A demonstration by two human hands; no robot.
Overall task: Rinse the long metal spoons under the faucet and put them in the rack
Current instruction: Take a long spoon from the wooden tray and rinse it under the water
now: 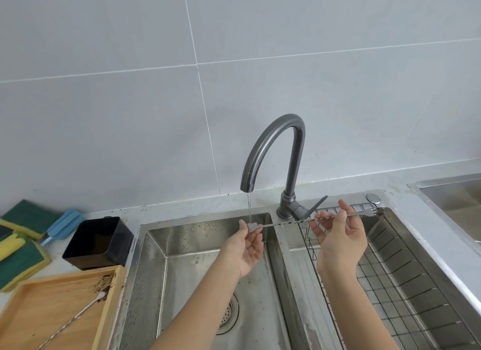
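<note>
Under the faucet (273,151), in the thin stream of water, I hold one long metal spoon (307,220) level across the divider of the sink (156,245). My left hand (247,248) pinches its flat end at the water, above the left basin. My right hand (341,239) pinches the twisted shaft between thumb and fingers, above the wire rack (390,297) that sits in the right basin. The forked end of this spoon, with dark bits on it, points to the far right over the rack. A second spoon (75,317) lies in the wooden tray (52,297) on the table at near left, beside a black container (99,241) and green sponges (20,235).
</note>
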